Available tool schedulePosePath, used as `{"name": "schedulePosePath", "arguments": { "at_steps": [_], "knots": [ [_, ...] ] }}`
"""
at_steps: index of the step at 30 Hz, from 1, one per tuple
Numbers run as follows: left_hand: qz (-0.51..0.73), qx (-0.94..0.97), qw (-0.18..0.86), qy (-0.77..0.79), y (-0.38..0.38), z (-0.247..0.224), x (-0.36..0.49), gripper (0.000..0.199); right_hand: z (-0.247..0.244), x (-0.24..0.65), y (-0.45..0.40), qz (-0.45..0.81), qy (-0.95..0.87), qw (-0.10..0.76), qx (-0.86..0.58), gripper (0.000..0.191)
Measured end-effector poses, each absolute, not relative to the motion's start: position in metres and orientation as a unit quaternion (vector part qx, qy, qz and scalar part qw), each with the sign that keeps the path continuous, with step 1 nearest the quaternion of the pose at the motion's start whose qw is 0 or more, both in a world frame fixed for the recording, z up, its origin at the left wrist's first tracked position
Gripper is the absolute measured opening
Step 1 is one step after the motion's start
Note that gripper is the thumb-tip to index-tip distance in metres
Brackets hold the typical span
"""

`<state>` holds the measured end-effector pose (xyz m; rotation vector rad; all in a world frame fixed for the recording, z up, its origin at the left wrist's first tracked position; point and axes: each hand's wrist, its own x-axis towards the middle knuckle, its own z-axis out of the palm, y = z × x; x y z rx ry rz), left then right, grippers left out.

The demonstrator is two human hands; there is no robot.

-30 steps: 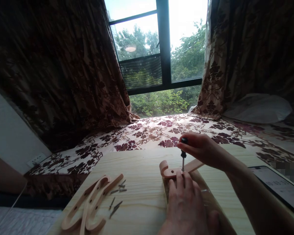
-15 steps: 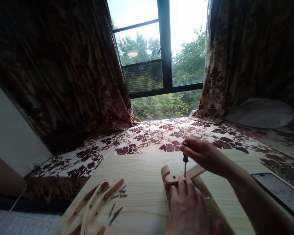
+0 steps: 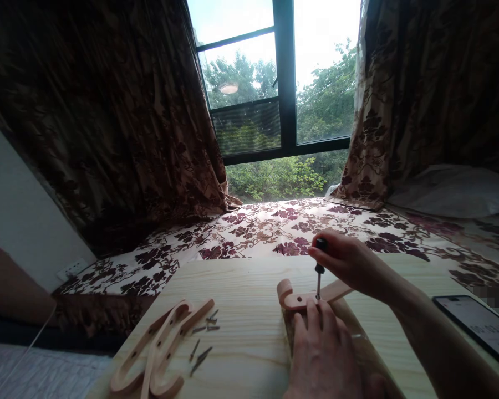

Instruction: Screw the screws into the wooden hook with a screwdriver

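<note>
A screwdriver [image 3: 320,269] with a black handle and a metal shaft is being held nearly upright by the right hand [image 3: 343,257], whose fingers are being kept closed around the handle. Its tip is being set against a hole in a pale wooden hook [image 3: 291,300], which is being supported on a brown block [image 3: 371,354] right of the middle of the wooden tabletop [image 3: 241,310], with the far edge beyond it. The left hand [image 3: 324,352] is being laid palm-down, its fingers extended over the block and fingertips touching the hook beside the tip. More wooden hooks [image 3: 139,344] are being grouped at the left edge of the tabletop, overlapping one another, and loose dark screws [image 3: 200,361] are being shown scattered just to their right. A phone [image 3: 478,327] is being seen at the right edge, partly hidden by the right forearm. Past the far edge, a floral cloth [image 3: 253,230] is being lit by a window [image 3: 289,83], which is being framed by patterned curtains [image 3: 149,111]
</note>
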<state>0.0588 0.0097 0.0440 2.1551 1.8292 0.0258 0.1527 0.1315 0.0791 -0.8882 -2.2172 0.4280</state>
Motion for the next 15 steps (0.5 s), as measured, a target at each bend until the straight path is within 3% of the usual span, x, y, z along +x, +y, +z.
{"name": "schedulePosePath", "arguments": {
  "at_steps": [5,10,15],
  "knots": [
    [-0.001,0.753,0.174,0.634,0.0083,0.0494,0.0588,0.073,0.0787,0.1518,0.1311,0.117,-0.845,0.346,-0.39,0.035],
    [-0.004,0.746,0.181,0.641,0.0076,0.0515,0.06,0.077,0.0819,0.156,0.1291,0.157,-0.854,0.339,-0.361,0.03],
    [0.018,0.755,0.169,0.634,0.0061,0.0464,0.0601,0.076,0.0782,0.1554,0.1327,0.151,-0.848,0.349,-0.37,0.037]
  ]
}}
